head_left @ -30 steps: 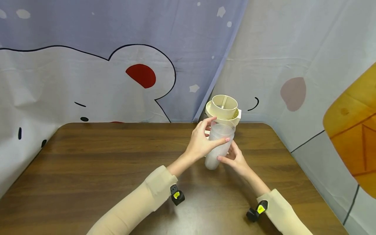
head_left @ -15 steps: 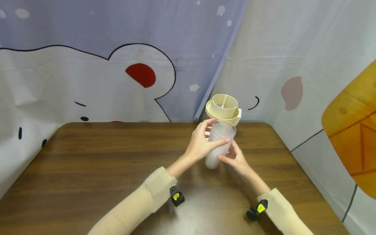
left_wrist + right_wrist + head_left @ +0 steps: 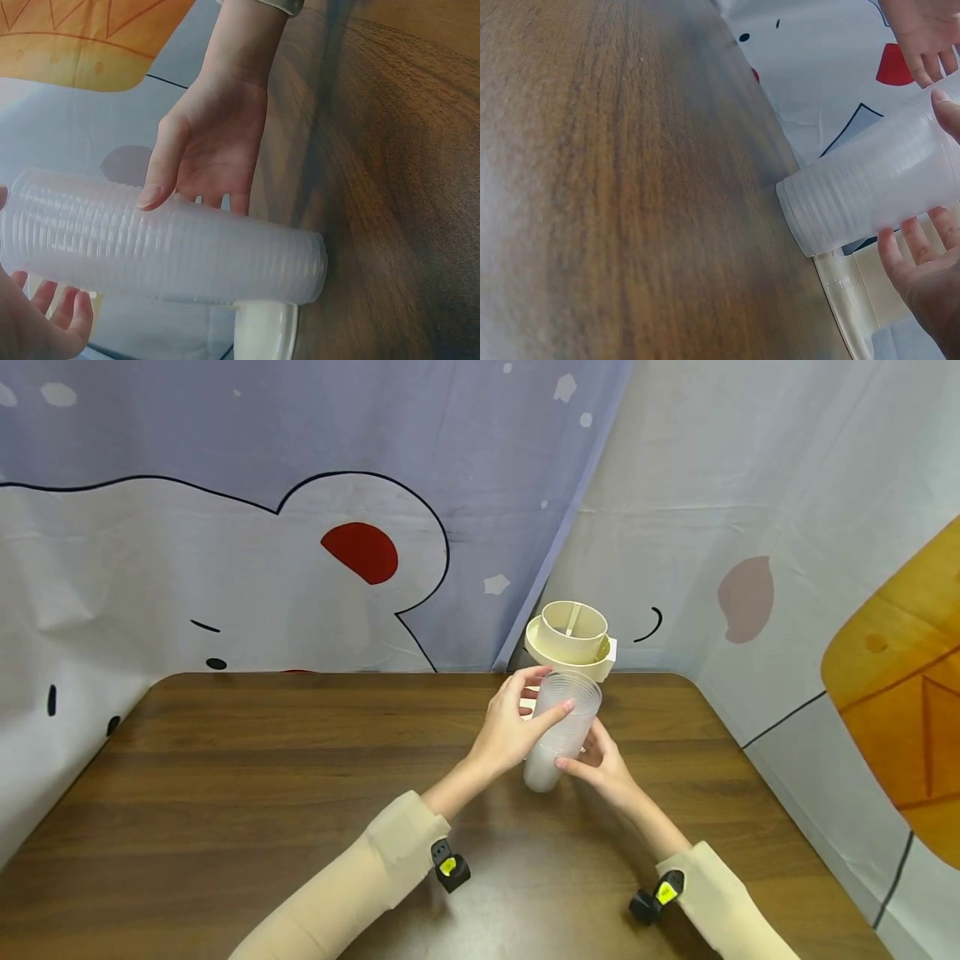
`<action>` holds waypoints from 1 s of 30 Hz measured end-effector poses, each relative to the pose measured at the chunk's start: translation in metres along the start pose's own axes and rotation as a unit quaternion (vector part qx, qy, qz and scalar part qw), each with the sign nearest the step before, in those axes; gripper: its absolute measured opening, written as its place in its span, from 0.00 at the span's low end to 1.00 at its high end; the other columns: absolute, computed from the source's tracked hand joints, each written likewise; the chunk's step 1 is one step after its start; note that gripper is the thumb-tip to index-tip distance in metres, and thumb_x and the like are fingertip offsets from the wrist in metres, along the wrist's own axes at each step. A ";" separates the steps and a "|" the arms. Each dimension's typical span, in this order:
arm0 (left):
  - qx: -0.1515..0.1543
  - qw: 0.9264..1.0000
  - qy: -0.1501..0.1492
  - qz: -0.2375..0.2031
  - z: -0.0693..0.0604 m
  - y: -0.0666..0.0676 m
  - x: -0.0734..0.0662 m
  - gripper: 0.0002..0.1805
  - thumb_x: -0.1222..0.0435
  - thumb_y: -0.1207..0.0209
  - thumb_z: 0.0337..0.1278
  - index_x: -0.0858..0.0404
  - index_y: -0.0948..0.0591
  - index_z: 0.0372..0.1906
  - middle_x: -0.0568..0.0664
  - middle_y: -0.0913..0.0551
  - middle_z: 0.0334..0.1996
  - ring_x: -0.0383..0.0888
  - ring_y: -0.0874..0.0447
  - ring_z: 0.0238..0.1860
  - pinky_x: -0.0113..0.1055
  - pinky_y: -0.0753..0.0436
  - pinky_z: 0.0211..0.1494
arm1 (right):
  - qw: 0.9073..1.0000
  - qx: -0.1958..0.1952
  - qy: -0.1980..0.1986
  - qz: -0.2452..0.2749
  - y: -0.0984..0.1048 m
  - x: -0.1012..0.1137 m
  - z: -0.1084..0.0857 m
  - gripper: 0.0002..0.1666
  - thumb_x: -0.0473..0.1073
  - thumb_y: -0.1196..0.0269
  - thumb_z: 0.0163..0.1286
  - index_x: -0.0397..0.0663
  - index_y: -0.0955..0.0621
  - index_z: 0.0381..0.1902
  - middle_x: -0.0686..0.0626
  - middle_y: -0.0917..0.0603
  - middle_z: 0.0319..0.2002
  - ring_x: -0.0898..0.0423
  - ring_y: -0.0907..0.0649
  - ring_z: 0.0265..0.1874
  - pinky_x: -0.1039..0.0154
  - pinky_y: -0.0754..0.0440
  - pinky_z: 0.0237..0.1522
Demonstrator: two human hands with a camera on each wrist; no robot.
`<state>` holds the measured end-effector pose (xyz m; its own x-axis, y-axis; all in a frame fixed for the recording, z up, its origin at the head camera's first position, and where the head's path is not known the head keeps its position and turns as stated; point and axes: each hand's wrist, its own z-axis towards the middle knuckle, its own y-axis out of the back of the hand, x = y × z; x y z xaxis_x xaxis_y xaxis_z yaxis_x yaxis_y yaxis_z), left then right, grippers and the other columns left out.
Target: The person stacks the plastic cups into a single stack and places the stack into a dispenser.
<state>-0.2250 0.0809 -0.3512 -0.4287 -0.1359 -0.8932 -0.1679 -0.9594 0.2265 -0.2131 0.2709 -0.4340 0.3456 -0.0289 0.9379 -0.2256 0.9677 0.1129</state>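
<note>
A tall stack of clear plastic cups (image 3: 551, 747) leans slightly, its narrow end down by the wooden table (image 3: 300, 810). My left hand (image 3: 504, 727) is around the stack's upper part, thumb across the front and fingers on the far side. Lower on the right, my right hand (image 3: 606, 770) holds the stack between thumb and fingers. In the left wrist view the stack (image 3: 165, 244) lies across the picture, with the right thumb against it. Just behind it stands a cream plastic device (image 3: 573, 639) with a round open tube on top; the stack and hands hide much of it.
The device is close to the table's back edge. A printed curtain (image 3: 360, 627) hangs behind the table and along its right side. Each wrist wears a small black camera, one at the left cuff (image 3: 452, 868) and one at the right.
My left thumb has shifted a little up and left over the front of the stack. The stack's rim has moved only slightly; my right hand has stayed in place.
</note>
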 end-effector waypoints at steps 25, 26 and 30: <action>-0.024 0.998 0.033 -0.049 -0.011 -0.008 0.005 0.28 0.57 0.36 0.57 0.60 0.26 0.62 0.52 0.22 0.58 0.48 0.21 0.55 0.45 0.20 0.56 | 1.000 -0.007 -0.016 -0.024 0.003 0.003 -0.002 0.45 0.28 0.35 0.58 0.45 0.41 0.70 0.61 0.23 0.56 0.64 0.21 0.53 0.68 0.19 0.51; -0.025 0.998 0.038 -0.051 -0.011 -0.008 0.006 0.28 0.57 0.36 0.57 0.60 0.26 0.62 0.52 0.22 0.59 0.49 0.21 0.56 0.47 0.20 0.57 | 0.999 -0.008 -0.016 -0.026 0.003 0.003 -0.002 0.45 0.28 0.35 0.58 0.44 0.41 0.70 0.61 0.23 0.56 0.64 0.21 0.53 0.69 0.20 0.51; -0.021 0.996 0.051 -0.066 -0.013 -0.006 0.011 0.27 0.56 0.36 0.57 0.60 0.25 0.60 0.51 0.23 0.58 0.49 0.21 0.57 0.49 0.21 0.58 | 0.999 -0.014 -0.014 -0.031 0.002 0.005 -0.002 0.45 0.28 0.34 0.56 0.41 0.40 0.70 0.62 0.22 0.55 0.65 0.21 0.54 0.69 0.20 0.53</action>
<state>-0.2167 0.0821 -0.3674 -0.3120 -0.0297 -0.9496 -0.1791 -0.9797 0.0895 -0.2103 0.2733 -0.4298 0.3318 -0.0955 0.9385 -0.1782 0.9706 0.1618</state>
